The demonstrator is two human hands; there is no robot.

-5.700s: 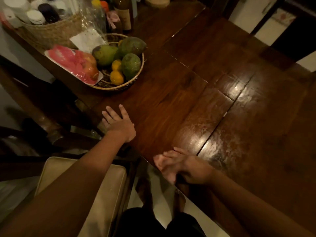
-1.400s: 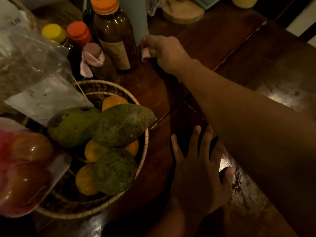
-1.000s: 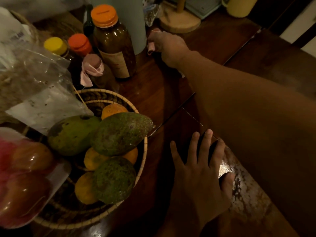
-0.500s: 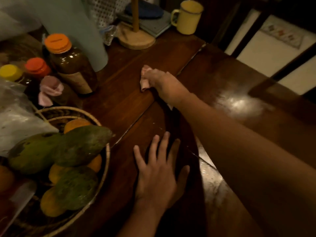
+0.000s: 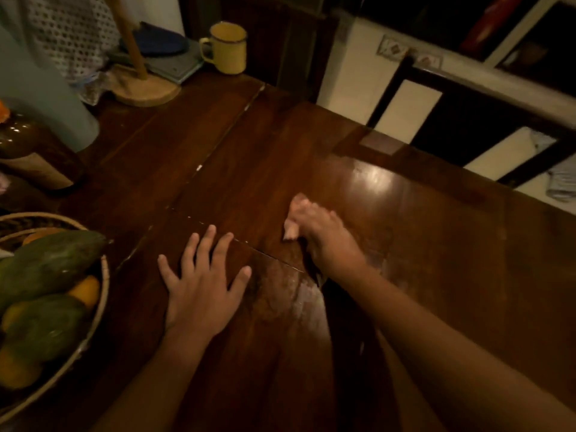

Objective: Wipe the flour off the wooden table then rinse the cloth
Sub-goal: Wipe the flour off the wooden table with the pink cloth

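Observation:
The dark wooden table [image 5: 249, 157] fills most of the view, with pale flour streaks [image 5: 296, 294] on the plank just below my right wrist. My right hand [image 5: 324, 238] presses a small pink cloth [image 5: 291, 230] onto the tabletop near the middle; only the cloth's left edge shows past the fingers. My left hand [image 5: 202, 282] lies flat on the wood with fingers spread, holding nothing, a little left of the right hand.
A woven basket [image 5: 93, 322] of mangoes and oranges sits at the left edge. Behind it stand a brown bottle [image 5: 34, 154], a wooden stand base [image 5: 146, 88] and a yellow mug [image 5: 227, 48]. A dark chair back [image 5: 486, 120] rises beyond the table's far right edge.
My right hand has dragged the pink cloth from near the bottles at the back toward the table's middle and right. The view has swung right; my left hand stays flat.

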